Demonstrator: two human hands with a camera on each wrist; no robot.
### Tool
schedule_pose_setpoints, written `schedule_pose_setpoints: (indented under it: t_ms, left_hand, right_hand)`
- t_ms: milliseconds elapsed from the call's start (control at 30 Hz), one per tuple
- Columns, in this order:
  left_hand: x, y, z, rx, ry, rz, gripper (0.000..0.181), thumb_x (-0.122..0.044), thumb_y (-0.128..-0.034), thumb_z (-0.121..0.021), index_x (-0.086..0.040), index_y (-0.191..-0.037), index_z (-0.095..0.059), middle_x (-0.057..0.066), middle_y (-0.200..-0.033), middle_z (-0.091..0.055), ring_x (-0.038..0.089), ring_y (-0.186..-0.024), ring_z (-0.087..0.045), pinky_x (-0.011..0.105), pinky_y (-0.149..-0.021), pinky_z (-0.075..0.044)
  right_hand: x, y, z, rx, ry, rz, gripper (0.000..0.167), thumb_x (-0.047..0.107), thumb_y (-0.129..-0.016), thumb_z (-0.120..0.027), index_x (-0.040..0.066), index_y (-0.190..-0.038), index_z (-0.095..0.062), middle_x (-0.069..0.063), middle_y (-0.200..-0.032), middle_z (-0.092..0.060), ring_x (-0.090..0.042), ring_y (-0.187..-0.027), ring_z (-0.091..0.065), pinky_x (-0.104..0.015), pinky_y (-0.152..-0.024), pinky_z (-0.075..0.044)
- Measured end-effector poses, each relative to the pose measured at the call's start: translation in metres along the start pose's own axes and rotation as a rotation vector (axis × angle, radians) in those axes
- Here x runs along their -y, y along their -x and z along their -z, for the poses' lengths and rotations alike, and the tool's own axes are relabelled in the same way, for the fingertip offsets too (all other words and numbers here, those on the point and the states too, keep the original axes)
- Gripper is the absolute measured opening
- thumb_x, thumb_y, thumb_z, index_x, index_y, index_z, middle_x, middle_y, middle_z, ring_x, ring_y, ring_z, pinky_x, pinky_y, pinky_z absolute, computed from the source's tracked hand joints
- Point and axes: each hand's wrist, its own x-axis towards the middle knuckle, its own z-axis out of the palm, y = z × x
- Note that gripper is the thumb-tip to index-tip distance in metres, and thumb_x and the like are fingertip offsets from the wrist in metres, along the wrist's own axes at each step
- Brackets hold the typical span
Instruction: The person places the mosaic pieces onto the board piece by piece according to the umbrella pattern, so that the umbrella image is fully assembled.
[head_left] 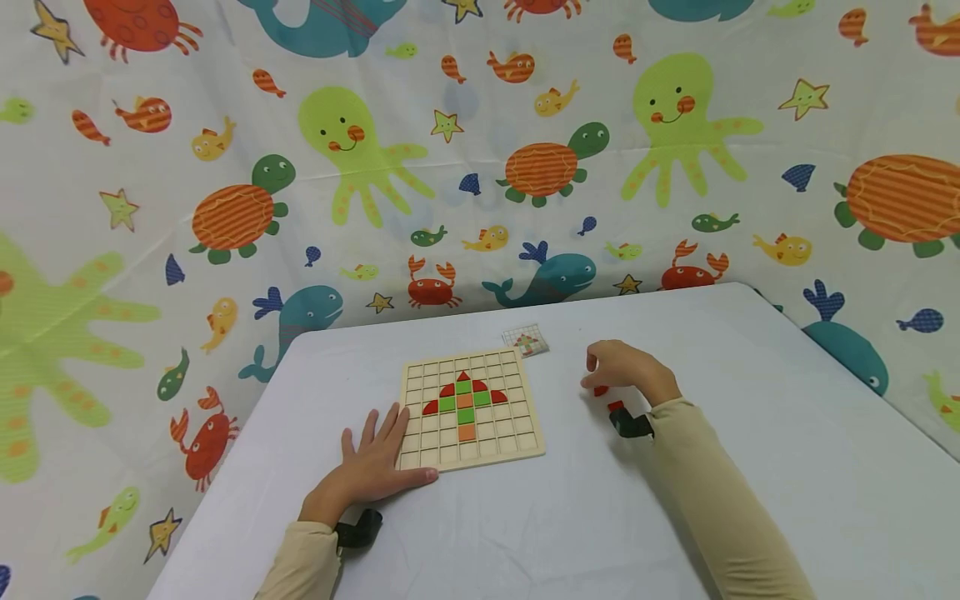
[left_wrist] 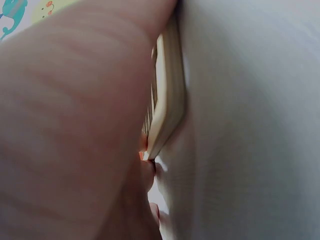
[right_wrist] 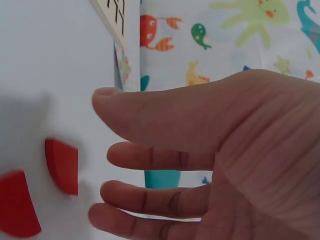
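Observation:
A square wooden grid board (head_left: pixel 517 437) lies on the table, with red, green and orange pieces set in a tree-like pattern (head_left: pixel 465 400). My left hand (head_left: pixel 371 468) rests with spread fingers at its near left corner; close up in the left wrist view, the board's edge (left_wrist: pixel 172 75) shows beside the hand. Right of the board, my right hand (head_left: pixel 628 367) hovers over two red pieces. The right wrist view shows these quarter-round pieces, one red piece (right_wrist: pixel 65 167) and another red piece (right_wrist: pixel 17 205), lying apart from the loosely extended fingers, which hold nothing.
A small pattern card (head_left: pixel 525 340) lies behind the board, close to its far right corner. White cloth covers the table (head_left: pixel 525 533). A curtain printed with sea animals (head_left: pixel 465 108) hangs behind the table's far edge.

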Motion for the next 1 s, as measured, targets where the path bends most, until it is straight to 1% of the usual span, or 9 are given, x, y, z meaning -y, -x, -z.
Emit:
schedule_pose_setpoints:
  t_ms: [100, 267, 433, 600, 867, 1000]
  left_hand:
    - [0.000, 0.000, 0.000, -0.001, 0.000, -0.001, 0.127, -0.075, -0.0830, -0.074, -0.002, -0.170, -0.018, 0.022, -0.177, -0.008, 0.051, -0.160, 0.007, 0.078, -0.116, 0.013]
    - [-0.001, 0.000, 0.002, 0.002, 0.002, 0.000, 0.127, -0.076, -0.0832, -0.073, -0.002, -0.171, -0.018, 0.022, -0.178, -0.007, 0.050, -0.160, 0.008, 0.078, -0.116, 0.013]
    - [-0.002, -0.001, 0.002, 0.001, 0.009, -0.006, 0.128, -0.076, -0.0831, -0.073, -0.002, -0.171, -0.017, 0.022, -0.178, -0.006, 0.051, -0.160, 0.007, 0.077, -0.116, 0.014]
    - [0.000, -0.002, 0.002, 0.000, 0.000, -0.006, 0.127, -0.076, -0.0834, -0.073, -0.003, -0.171, -0.017, 0.021, -0.178, -0.007, 0.050, -0.160, 0.008, 0.077, -0.116, 0.013]
    - [0.001, -0.003, -0.001, -0.002, 0.010, -0.010, 0.127, -0.075, -0.0829, -0.074, -0.001, -0.170, -0.019, 0.023, -0.177, -0.009, 0.052, -0.160, 0.006, 0.079, -0.115, 0.012]
    - [0.001, -0.003, -0.001, -0.001, 0.008, -0.007, 0.127, -0.074, -0.0831, -0.074, -0.001, -0.170, -0.019, 0.023, -0.177, -0.009, 0.051, -0.160, 0.007, 0.079, -0.115, 0.012]
  right_hand:
    - [-0.007, 0.001, 0.001, 0.011, 0.013, -0.021, 0.028, 0.021, -0.096, -0.081, 0.001, -0.105, -0.065, -0.010, -0.094, -0.065, -0.030, -0.095, -0.059, -0.045, -0.085, -0.054]
    - [-0.014, 0.001, 0.000, 0.014, 0.020, -0.040, 0.029, 0.023, -0.094, -0.083, 0.002, -0.100, -0.064, -0.011, -0.093, -0.062, -0.030, -0.094, -0.058, -0.044, -0.084, -0.052]
    - [-0.018, 0.001, -0.003, -0.002, 0.012, -0.066, 0.031, 0.023, -0.093, -0.084, 0.000, -0.102, -0.064, -0.012, -0.094, -0.061, -0.031, -0.095, -0.058, -0.046, -0.086, -0.052]
    - [-0.019, 0.000, -0.006, 0.002, -0.002, -0.089, 0.032, 0.022, -0.094, -0.083, -0.002, -0.105, -0.064, -0.013, -0.095, -0.061, -0.031, -0.097, -0.058, -0.047, -0.087, -0.053]
    - [-0.019, -0.002, -0.009, 0.010, 0.006, -0.068, 0.030, 0.020, -0.096, -0.082, -0.002, -0.106, -0.065, -0.012, -0.094, -0.062, -0.031, -0.095, -0.058, -0.047, -0.089, -0.053]
    - [-0.017, -0.003, -0.010, 0.004, 0.010, -0.048, 0.028, 0.020, -0.096, -0.081, -0.002, -0.104, -0.065, -0.012, -0.093, -0.062, -0.029, -0.093, -0.058, -0.045, -0.086, -0.053]
